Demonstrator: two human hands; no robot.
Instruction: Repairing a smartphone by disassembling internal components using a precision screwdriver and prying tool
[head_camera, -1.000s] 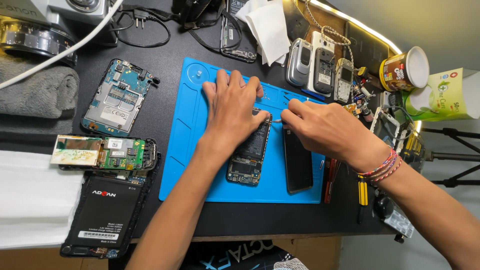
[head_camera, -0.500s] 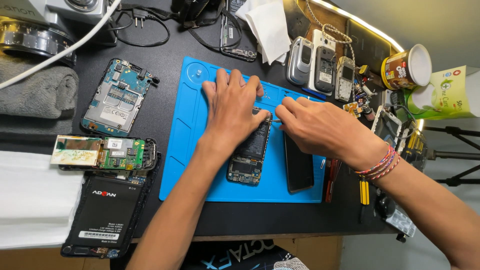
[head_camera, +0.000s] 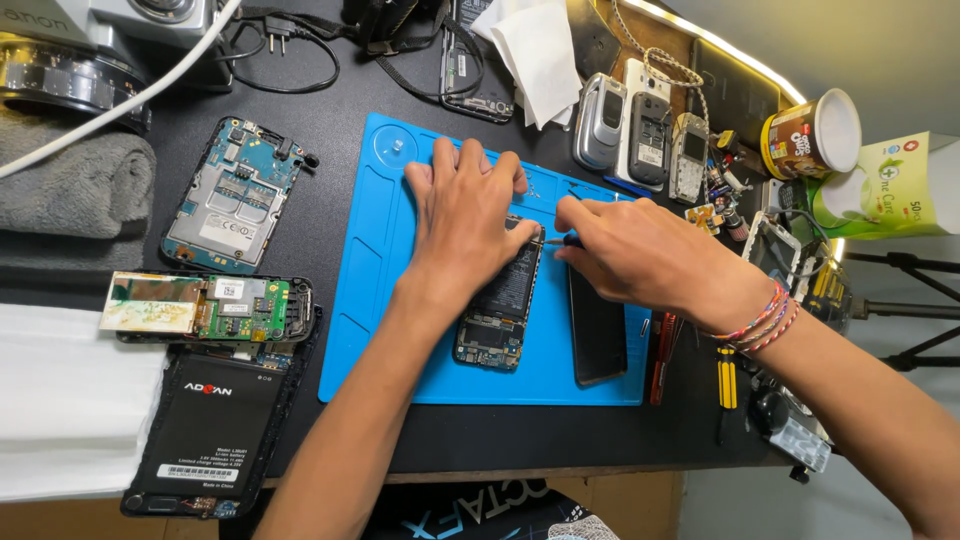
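Observation:
An opened phone (head_camera: 497, 310) with its circuit board and battery showing lies on a blue work mat (head_camera: 390, 310). My left hand (head_camera: 465, 215) presses flat on the phone's upper half. My right hand (head_camera: 640, 255) grips a small screwdriver (head_camera: 560, 241), its tip at the phone's upper right edge. A black back panel (head_camera: 597, 330) lies on the mat just right of the phone, partly under my right wrist.
Left of the mat lie a bare phone board (head_camera: 232, 195), a green board with a screen strip (head_camera: 210, 305) and a black battery (head_camera: 205, 425). Old phones (head_camera: 640, 130) stand at the back. A cup (head_camera: 812, 135), tools (head_camera: 725, 375) and a grey towel (head_camera: 60, 185) ring the desk.
My right hand has shifted slightly left along the phone's top edge with the screwdriver. The left hand stays pressed on the phone.

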